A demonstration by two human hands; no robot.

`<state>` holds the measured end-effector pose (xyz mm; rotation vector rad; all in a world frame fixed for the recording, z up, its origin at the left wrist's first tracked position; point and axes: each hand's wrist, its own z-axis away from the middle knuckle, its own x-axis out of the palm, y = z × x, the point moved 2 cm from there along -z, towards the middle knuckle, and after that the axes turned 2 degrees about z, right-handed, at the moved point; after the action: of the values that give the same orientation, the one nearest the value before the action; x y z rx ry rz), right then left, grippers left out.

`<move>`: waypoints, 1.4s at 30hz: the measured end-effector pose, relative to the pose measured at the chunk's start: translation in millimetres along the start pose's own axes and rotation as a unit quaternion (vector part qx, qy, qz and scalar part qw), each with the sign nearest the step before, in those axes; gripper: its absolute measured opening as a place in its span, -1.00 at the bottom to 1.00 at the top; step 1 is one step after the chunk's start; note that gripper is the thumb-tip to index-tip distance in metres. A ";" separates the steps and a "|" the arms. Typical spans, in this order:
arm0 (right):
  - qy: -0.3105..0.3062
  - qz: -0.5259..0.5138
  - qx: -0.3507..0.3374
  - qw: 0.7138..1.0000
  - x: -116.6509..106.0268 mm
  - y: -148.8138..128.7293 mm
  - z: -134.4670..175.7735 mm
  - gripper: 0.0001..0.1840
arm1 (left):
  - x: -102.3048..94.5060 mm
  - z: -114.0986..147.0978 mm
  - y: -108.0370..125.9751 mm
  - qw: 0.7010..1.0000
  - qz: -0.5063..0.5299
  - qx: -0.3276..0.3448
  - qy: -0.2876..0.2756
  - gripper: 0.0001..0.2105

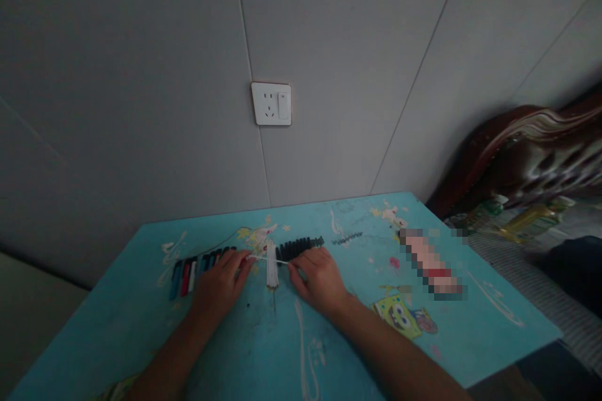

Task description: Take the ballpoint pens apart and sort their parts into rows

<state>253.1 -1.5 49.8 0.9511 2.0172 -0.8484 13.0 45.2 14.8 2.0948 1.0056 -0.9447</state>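
Note:
My left hand (220, 279) is closed, with a bit of red pen barrel (243, 260) showing at its fingertips. From there a thin white pen refill (282, 261) runs across to my right hand (317, 274), which pinches its far end. The refill passes above a bundle of white refills (271, 272) lying side by side on the table. Left of these, partly covered by my left hand, is a row of blue, red and white pen barrels (185, 279) with dark ends. Beyond my right hand lies a row of black pen parts (295, 247).
Small dark coiled pieces (348, 238) lie farther right on the blue cartoon-print table (338, 351). A blurred-out pink and red object (430, 260) sits near the right side. Behind the table rises a grey wall with a socket (271, 104). Bottles (536, 219) stand beyond the right edge.

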 end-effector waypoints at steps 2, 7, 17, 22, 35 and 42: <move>0.004 0.017 -0.001 1.000 2.3 -4.8 2.0 -0.77 | -2.8 -0.4 3.0 1.000 -0.008 -0.014 0.001 -0.76; -0.006 0.057 -0.009 0.998 14.0 -18.1 3.5 -0.72 | -9.5 -4.3 9.6 0.996 -0.049 -0.059 -0.036 -0.74; -0.029 0.112 -0.046 0.992 40.9 -29.1 -6.6 -0.71 | 0.3 -0.9 25.7 0.992 -0.021 -0.028 -0.120 -0.78; -0.041 0.096 -0.104 0.989 41.1 -35.9 -4.0 -0.77 | 2.1 1.5 32.9 0.990 0.033 0.004 -0.137 -0.81; -0.060 0.071 -0.103 0.990 33.4 -29.6 -0.5 -0.78 | -1.6 1.0 35.7 0.988 0.053 0.013 -0.148 -0.83; -0.059 0.055 -0.065 0.995 25.3 -22.6 3.4 -0.84 | 2.9 2.3 33.7 0.987 0.068 0.022 -0.147 -0.78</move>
<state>224.1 -7.0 32.8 0.9091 1.8775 -0.6887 41.4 27.2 18.6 1.9583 0.6876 -1.1726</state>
